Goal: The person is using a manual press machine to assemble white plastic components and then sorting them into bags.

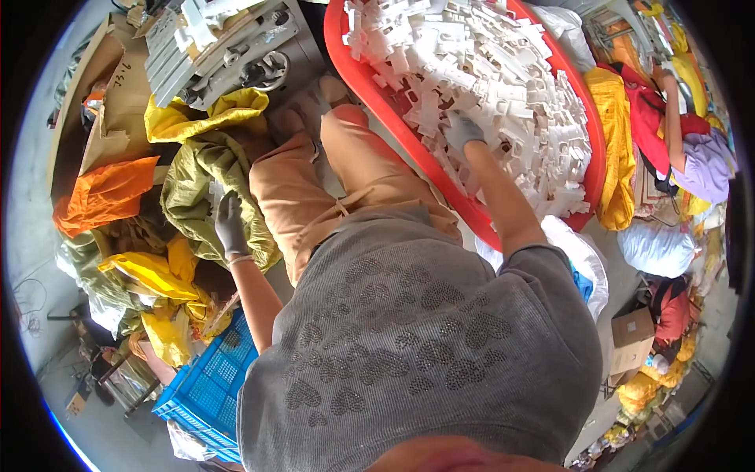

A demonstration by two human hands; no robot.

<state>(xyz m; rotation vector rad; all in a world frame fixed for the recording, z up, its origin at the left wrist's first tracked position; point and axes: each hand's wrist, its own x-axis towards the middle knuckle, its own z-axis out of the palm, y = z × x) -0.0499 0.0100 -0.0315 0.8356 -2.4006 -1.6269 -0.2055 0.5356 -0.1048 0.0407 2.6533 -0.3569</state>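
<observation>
A large red tub holds a heap of small white plastic pieces. My right hand, in a pale grey glove, reaches onto this heap near the tub's left side. Its fingertips blend in with the pieces, so its grip is unclear. On the other side of my legs, my left hand, also gloved, is over an olive-green woven sack. A small pale piece shows at its fingertips and seems to be held there; the fingers are partly hidden.
A grey machine stands ahead on the left, beside a cardboard sheet. Yellow sacks and an orange sack lie left, above a blue plastic crate. At right, another person in a lilac sleeve works near a yellow sack.
</observation>
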